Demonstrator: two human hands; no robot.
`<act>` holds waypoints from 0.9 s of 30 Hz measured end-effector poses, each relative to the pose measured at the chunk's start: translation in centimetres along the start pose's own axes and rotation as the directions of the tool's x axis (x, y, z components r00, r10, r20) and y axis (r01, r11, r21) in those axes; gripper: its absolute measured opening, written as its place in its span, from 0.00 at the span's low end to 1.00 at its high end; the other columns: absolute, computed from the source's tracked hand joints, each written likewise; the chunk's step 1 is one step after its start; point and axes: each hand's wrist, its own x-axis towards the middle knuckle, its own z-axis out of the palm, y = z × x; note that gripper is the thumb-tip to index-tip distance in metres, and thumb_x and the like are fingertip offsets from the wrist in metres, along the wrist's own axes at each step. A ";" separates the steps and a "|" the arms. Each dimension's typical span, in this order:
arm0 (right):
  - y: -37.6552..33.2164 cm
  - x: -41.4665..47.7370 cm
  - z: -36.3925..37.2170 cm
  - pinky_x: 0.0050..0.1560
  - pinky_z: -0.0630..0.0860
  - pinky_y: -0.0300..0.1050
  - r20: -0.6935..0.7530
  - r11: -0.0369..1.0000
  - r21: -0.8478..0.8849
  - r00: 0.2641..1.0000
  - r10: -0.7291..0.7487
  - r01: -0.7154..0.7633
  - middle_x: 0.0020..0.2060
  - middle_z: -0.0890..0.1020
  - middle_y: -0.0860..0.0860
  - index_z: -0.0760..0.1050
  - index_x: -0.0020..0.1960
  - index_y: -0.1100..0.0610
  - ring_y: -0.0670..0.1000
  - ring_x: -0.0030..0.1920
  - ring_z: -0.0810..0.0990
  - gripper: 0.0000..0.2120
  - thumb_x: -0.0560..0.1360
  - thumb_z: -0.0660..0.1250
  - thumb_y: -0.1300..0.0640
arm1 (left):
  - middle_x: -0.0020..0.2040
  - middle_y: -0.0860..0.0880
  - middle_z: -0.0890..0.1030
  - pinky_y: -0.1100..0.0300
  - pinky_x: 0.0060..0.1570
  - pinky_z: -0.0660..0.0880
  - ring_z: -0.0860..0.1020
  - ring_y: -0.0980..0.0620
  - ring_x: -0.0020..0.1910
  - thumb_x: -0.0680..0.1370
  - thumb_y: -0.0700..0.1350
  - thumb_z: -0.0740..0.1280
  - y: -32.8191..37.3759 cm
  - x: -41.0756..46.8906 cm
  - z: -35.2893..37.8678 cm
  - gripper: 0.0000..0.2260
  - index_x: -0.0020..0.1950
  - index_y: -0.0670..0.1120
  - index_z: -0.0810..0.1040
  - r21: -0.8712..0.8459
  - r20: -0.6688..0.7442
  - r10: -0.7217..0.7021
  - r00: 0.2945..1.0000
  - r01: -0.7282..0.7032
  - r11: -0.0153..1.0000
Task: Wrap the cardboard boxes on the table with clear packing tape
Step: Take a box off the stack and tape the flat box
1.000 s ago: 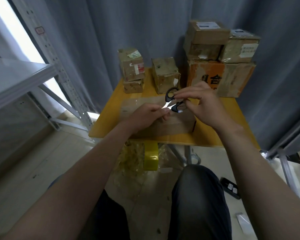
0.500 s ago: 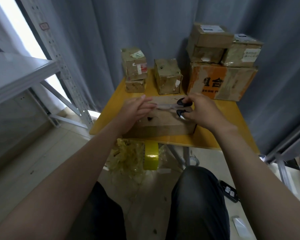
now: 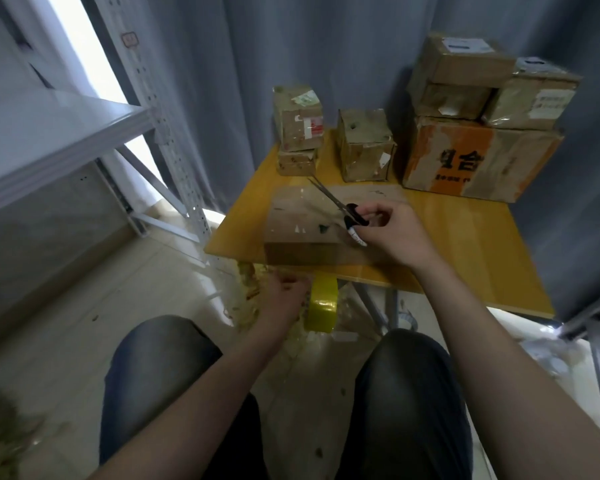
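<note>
Two hands that met on the box half a second ago have parted. Your left hand (image 3: 284,296) has left the top of the flat cardboard box (image 3: 302,230) and dropped below the desk (image 3: 465,244) edge, at the box's 6 o'clock. It is now against the yellow tape roll (image 3: 321,306) and the crumpled tape scraps (image 3: 246,292). Its fingers are hidden, so I cannot tell whether they grip anything.

Your right hand (image 3: 395,237) stays at the box's 3 o'clock side, fingers curled through the black handles of the scissors (image 3: 340,207). The blades are together and now point toward 11 o'clock instead of 9 o'clock.

The box remains at the desk's near edge, with smaller boxes (image 3: 364,143) at 12 o'clock and a taller stack (image 3: 482,154) at 2 o'clock.
</note>
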 end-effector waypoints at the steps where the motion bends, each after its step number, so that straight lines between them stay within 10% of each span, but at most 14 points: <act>1: -0.1 -0.5 -0.3 0.39 0.72 0.32 0.018 0.999 0.046 1.000 -0.022 0.021 0.38 0.82 0.40 0.83 0.54 0.50 0.40 0.35 0.75 0.12 0.74 0.77 0.63 | 0.61 0.46 0.79 0.51 0.54 0.78 0.79 0.47 0.57 0.81 0.54 0.70 -0.1 -0.1 0.7 0.17 0.65 0.49 0.71 -0.016 0.032 -0.040 0.999 0.041 0.999; 6: -0.6 -3.8 -3.6 0.39 0.73 0.42 0.351 0.995 0.100 0.935 -0.054 0.020 0.35 0.81 0.55 0.84 0.54 0.50 0.49 0.33 0.73 0.14 0.74 0.74 0.66 | 0.62 0.48 0.74 0.66 0.43 0.75 0.76 0.57 0.51 0.80 0.44 0.72 0.4 0.1 2.4 0.23 0.70 0.43 0.65 0.092 0.055 0.060 0.997 -0.064 0.994; 9: 0.2 -4.5 -5.7 0.41 0.78 0.47 0.540 0.976 -0.197 0.821 0.186 -0.091 0.46 0.87 0.54 0.86 0.47 0.49 0.50 0.42 0.80 0.08 0.70 0.80 0.59 | 0.59 0.46 0.77 0.51 0.50 0.79 0.78 0.52 0.49 0.79 0.42 0.72 0.6 0.0 2.2 0.20 0.67 0.47 0.67 0.046 0.037 0.027 0.999 -0.029 0.998; 15: 1.3 -4.4 -7.3 0.40 0.80 0.45 0.478 0.845 -0.467 0.729 0.490 -0.262 0.42 0.80 0.52 0.85 0.53 0.54 0.51 0.43 0.77 0.16 0.68 0.83 0.50 | 0.43 0.45 0.81 0.62 0.24 0.77 0.82 0.55 0.25 0.83 0.41 0.66 1.7 -1.1 1.8 0.11 0.65 0.44 0.77 -0.135 0.122 -0.058 0.991 0.075 0.988; 19: 0.2 -3.1 -6.7 0.36 0.74 0.43 0.513 0.810 -0.540 0.675 0.531 -0.226 0.41 0.78 0.51 0.79 0.59 0.51 0.50 0.40 0.75 0.25 0.67 0.82 0.43 | 0.44 0.36 0.83 0.47 0.37 0.82 0.84 0.38 0.34 0.83 0.43 0.68 1.9 -1.2 1.4 0.11 0.64 0.41 0.77 -0.190 0.163 -0.110 0.980 0.141 0.972; 27: -0.5 -0.8 -4.0 0.32 0.70 0.42 0.535 0.812 -0.556 0.671 0.513 -0.179 0.38 0.72 0.54 0.84 0.54 0.52 0.50 0.35 0.70 0.23 0.67 0.81 0.40 | 0.32 0.44 0.84 0.54 0.28 0.80 0.82 0.46 0.26 0.83 0.41 0.68 2.3 -1.0 1.3 0.06 0.58 0.42 0.80 -0.210 0.169 -0.133 0.977 0.167 0.963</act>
